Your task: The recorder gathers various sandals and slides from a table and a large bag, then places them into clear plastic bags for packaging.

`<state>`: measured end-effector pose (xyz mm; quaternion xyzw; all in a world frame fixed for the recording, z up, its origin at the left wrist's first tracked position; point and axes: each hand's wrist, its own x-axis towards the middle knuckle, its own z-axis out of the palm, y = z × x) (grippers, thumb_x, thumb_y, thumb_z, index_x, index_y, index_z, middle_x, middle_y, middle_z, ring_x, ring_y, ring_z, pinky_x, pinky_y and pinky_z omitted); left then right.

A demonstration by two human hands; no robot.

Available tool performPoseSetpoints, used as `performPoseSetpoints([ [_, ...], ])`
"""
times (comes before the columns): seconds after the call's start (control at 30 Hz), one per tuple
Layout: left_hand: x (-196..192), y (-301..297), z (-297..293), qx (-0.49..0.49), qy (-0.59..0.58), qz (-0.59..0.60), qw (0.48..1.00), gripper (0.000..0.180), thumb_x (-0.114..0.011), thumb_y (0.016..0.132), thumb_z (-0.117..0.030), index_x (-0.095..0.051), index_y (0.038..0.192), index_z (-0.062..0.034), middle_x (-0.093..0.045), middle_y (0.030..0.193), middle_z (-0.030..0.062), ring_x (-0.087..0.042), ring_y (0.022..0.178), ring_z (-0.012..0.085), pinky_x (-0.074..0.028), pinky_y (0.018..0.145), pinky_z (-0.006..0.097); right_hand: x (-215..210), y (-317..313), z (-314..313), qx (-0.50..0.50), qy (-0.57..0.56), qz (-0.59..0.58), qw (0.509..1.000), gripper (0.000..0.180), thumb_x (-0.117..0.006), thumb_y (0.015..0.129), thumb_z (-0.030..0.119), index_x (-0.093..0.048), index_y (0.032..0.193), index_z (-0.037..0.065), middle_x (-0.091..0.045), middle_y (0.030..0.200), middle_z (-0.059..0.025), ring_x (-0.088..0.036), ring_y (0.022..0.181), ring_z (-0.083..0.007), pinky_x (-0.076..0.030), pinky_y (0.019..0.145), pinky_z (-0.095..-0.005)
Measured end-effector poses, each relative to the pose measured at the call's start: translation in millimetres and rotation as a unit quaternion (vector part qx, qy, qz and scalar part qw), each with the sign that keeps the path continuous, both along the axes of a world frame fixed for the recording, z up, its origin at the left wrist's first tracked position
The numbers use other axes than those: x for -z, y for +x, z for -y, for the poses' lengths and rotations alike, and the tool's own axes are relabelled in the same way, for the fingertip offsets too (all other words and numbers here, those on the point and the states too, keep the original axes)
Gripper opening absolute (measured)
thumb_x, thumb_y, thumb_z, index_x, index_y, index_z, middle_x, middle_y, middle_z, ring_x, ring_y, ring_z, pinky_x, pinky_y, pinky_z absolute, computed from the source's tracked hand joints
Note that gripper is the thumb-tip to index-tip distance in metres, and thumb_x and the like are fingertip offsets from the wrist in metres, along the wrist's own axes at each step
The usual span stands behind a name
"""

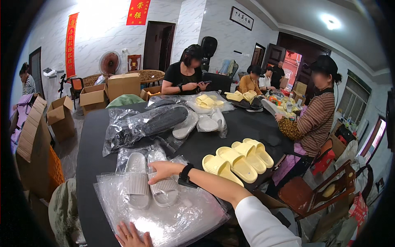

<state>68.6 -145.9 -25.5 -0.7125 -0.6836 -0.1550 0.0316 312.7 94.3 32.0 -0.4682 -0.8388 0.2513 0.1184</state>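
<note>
A pair of light grey slide slippers lies on a stack of clear plastic bags (pixel 193 220) in front of me. The left grey slipper (pixel 136 185) lies flat, toe toward me. My right hand (pixel 164 171) reaches in from the right and grips the right grey slipper (pixel 164 192) at its ribbed strap, thumb on the strap; part of its fingers is hidden. My left hand (pixel 133 235) rests with fingers spread on the near edge of the bags, just below the slippers. To the right stand two pairs of pale yellow slippers (pixel 238 164) in a row.
Bagged black slippers (pixel 166 119) and bagged white slippers (pixel 210 122) lie farther back on the black table (pixel 92 164). A person in black holds a phone (pixel 204 82) across from me. At right another person handles a slipper. Cardboard boxes (pixel 61 118) and a wooden chair (pixel 325 187) flank the table.
</note>
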Motion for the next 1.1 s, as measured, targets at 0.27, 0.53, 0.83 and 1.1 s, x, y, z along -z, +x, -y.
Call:
performPoseSetpoints([
  [0.27, -10.7, 27.5, -11.3, 0.128, -0.006, 0.054, 0.99, 0.052, -0.046, 0.089, -0.034, -0.039, 0.13, -0.0027, -0.035, 0.136, 0.021, -0.029, 0.127, 0.0365, -0.022, 0.103, 0.05, -9.4, -11.4, 5.4, -0.011, 0.029, -0.138, 0.99, 0.025, -0.061, 0.08, 0.026, -0.059, 0.088, 0.002, -0.061, 0.076, -0.0074, -0.058, 0.071, -0.0174, -0.045, 0.064, -0.0305],
  [0.53, -14.5, 31.3, -10.4, 0.134, -0.025, 0.025, 0.99, 0.056, -0.044, 0.089, -0.036, -0.033, 0.134, -0.0027, -0.032, 0.138, 0.0218, -0.028, 0.127, 0.0371, -0.021, 0.104, 0.049, -109.4, 0.0, 45.2, 0.1, 0.113, -0.335, 0.93, 0.016, -0.057, 0.087, 0.016, -0.051, 0.094, 0.003, -0.055, 0.081, 0.0009, -0.049, 0.073, -0.0047, -0.042, 0.064, -0.0208],
  [0.83, -9.7, 29.7, -10.2, 0.136, 0.008, 0.021, 0.99, 0.046, -0.049, 0.085, -0.032, -0.049, 0.121, -0.0012, -0.045, 0.126, 0.0217, -0.037, 0.12, 0.0385, -0.024, 0.102, 0.05, -204.2, -20.7, 159.5, 0.156, 0.294, -0.245, 0.91, 0.018, -0.054, 0.085, 0.015, -0.044, 0.092, 0.002, -0.053, 0.079, -0.0084, -0.057, 0.064, -0.0206, -0.045, 0.056, -0.0302],
  [1.1, 54.3, 9.3, -4.4, 0.21, 0.047, 0.02, 0.976, 0.038, -0.056, 0.074, -0.029, -0.061, 0.108, -0.0135, -0.058, 0.114, 0.011, -0.049, 0.11, 0.0313, -0.024, 0.1, 0.056, -74.1, -68.1, 188.2, 0.142, 0.238, 0.112, 0.954, 0.039, -0.059, 0.08, 0.023, -0.043, 0.107, 0.0, -0.048, 0.109, -0.0135, -0.058, 0.087, -0.0257, -0.05, 0.064, -0.0336],
])
